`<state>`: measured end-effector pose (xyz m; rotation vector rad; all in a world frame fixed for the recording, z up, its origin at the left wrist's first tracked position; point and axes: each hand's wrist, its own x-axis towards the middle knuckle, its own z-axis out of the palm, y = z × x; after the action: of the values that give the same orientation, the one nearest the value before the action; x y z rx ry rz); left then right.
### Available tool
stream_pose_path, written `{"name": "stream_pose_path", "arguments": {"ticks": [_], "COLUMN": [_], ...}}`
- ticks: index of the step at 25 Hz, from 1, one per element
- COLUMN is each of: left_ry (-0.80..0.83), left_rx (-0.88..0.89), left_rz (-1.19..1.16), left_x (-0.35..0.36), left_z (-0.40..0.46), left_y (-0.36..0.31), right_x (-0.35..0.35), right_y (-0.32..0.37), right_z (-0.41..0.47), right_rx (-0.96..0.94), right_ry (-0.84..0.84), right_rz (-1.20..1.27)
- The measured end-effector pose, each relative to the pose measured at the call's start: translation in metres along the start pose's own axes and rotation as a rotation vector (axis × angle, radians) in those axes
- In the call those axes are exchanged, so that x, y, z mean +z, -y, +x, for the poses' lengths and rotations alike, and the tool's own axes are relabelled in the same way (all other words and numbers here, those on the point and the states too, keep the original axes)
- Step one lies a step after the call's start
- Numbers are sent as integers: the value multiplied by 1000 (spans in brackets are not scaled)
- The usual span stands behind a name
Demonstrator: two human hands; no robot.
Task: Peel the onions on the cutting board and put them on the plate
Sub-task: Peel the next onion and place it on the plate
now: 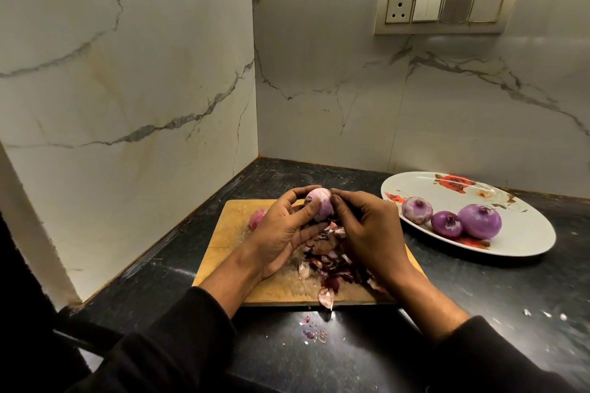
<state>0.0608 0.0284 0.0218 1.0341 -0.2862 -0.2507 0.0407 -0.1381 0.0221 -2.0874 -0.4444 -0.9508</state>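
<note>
At frame centre, the left hand [281, 230] grips an onion [321, 206] that the right hand [367, 233] pinches above the cutting board [223, 233], with 3 onions on the plate [526, 233] at right.

Switch panel [445, 9] (1 socket) on marble wall [127, 73].

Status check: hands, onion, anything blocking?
Left hand and right hand both grip the onion above the cutting board. Three peeled on plate. One waits behind left hand. Nothing blocking.
</note>
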Motion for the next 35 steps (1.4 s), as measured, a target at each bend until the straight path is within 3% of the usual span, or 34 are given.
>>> {"name": "stream_pose_path", "arguments": {"ticks": [6,14,19,26,31,35], "left_ry": [17,23,42,43,63,103], "left_rx": [8,5,-4,18,12,20], "left_rz": [63,92,85,75,177,231], "left_x": [-1,0,-1,-2,-4,-4], "left_z": [-2,-1,0,1,0,-1], "left_y": [3,5,6,4,6,7], "right_x": [2,5,4,2,1,4], "right_y": [2,1,-2,-6,-8,-13], "right_z": [3,1,2,4,4,5], "right_rx": [-28,-7,56,148,31,76], "right_ry": [100,89,31,116,144,96], "right_rz": [-139,-175,-137,56,-116,-108]}}
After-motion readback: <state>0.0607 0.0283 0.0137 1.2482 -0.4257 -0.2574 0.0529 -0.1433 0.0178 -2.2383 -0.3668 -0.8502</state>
